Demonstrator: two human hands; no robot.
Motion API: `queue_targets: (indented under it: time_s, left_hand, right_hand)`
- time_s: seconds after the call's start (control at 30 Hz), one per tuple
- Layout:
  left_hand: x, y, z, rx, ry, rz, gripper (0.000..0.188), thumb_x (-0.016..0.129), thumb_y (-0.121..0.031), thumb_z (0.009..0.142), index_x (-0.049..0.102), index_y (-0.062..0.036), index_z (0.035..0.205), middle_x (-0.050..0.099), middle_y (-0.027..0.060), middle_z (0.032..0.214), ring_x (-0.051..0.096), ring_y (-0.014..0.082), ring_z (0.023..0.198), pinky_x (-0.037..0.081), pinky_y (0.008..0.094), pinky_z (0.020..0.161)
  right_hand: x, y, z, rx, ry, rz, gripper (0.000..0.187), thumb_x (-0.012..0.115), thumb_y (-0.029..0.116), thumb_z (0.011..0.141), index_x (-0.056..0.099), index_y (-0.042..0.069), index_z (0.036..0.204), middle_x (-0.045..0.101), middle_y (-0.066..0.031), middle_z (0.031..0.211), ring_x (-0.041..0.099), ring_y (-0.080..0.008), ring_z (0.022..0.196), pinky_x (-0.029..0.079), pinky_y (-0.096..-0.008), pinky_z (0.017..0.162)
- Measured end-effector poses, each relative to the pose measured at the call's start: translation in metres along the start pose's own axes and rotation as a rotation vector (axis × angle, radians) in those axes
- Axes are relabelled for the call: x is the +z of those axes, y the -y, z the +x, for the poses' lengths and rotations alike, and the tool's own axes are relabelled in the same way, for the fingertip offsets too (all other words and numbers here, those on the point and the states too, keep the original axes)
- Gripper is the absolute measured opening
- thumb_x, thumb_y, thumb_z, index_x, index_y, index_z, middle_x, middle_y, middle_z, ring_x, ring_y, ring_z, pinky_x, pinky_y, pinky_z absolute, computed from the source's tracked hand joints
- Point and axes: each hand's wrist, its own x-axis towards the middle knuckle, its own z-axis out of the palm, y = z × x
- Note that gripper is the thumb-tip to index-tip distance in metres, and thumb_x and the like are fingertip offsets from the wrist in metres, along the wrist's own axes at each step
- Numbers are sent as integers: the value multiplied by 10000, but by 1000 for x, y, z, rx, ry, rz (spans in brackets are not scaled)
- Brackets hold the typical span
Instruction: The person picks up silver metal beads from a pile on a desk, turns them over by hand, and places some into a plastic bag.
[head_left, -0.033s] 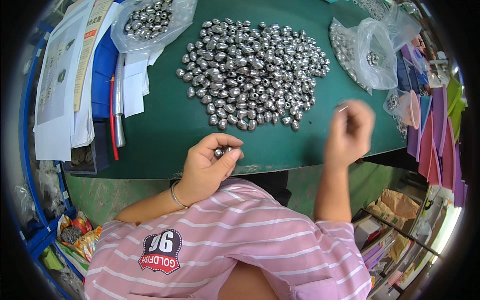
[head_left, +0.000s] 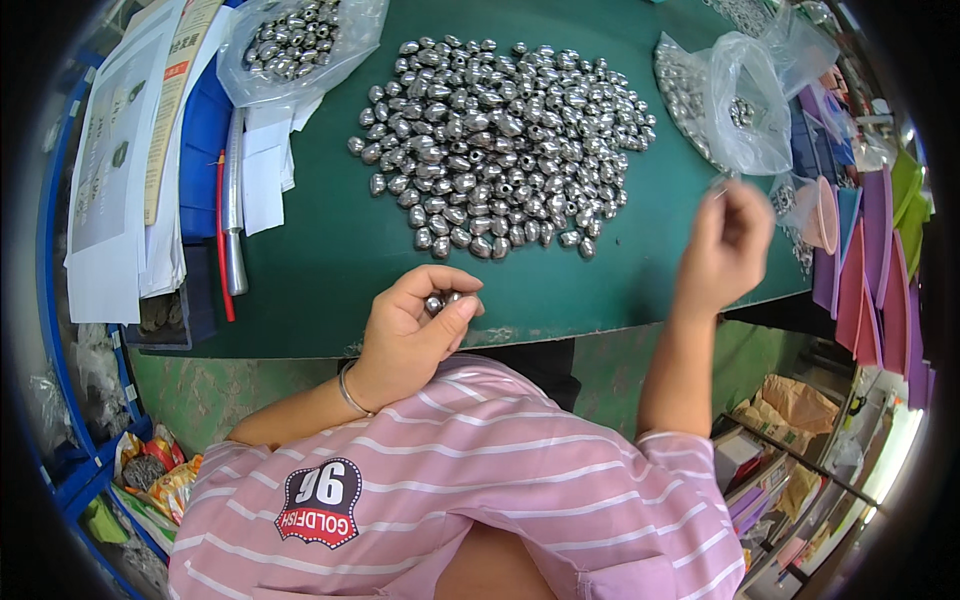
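My left hand (head_left: 405,325) is closed loosely at the table's near edge around a few shiny silver metal beads (head_left: 434,304), which show between thumb and forefinger. Away to the right, my right hand (head_left: 735,235) is raised over the table, its fingers curled into a pinch. A thin, light sliver (head_left: 719,190) shows at those fingertips, too small and blurred to name. In front of both hands spreads a large heap of the same egg-shaped metal beads (head_left: 500,145), some with holes visible.
Plastic bags of metal parts stand at the back left (head_left: 300,50) and right (head_left: 745,110). Left on the green table (head_left: 330,250) lie papers (head_left: 120,150), a red pen-like stick (head_left: 222,240) and a silver rod (head_left: 235,200). Coloured bins (head_left: 875,260) line the right edge.
My right hand has moved to the right and slightly farther from me. The left hand keeps its place with the beads.
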Motion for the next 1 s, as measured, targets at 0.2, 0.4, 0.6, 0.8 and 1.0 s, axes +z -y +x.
queue_targets:
  time_s: [0.2,0.4,0.6,0.8,1.0]
  left_hand:
    - [1,0,0,13,-10,-5,154,531,-15,931,537,20,1081,605,105,877,454,57,545,360,194,460]
    - [0,-5,3,-67,-8,-1,138,542,-19,922,551,20,1054,602,102,855,454,59,545,355,196,454]
    - [9,-15,10,-159,11,68,126,552,-20,913,564,16,1033,610,87,852,452,53,545,347,195,448]
    - [28,-20,19,-184,70,81,175,573,-68,927,563,19,1079,615,76,868,454,47,558,348,188,454]
    - [35,-23,26,-230,77,19,166,583,-105,939,584,21,1048,612,60,859,456,46,561,334,180,452]
  right_hand:
    - [-19,-60,67,-33,80,-363,216,635,31,848,639,16,1063,623,-114,1037,629,-193,870,517,-297,751]
    - [-14,22,-22,6,881,77,252,714,-10,707,658,28,950,630,-120,945,609,-298,885,503,-361,787]
    - [-10,28,-60,160,636,52,289,699,-58,697,605,23,958,633,-100,912,619,-221,773,499,-300,684]
    - [-6,44,-77,399,534,534,430,703,-79,751,459,27,1089,660,-91,972,616,-111,789,494,-231,686]
    - [-2,55,-78,387,547,677,462,705,-91,755,433,27,1110,657,-104,975,626,-129,815,510,-242,707]
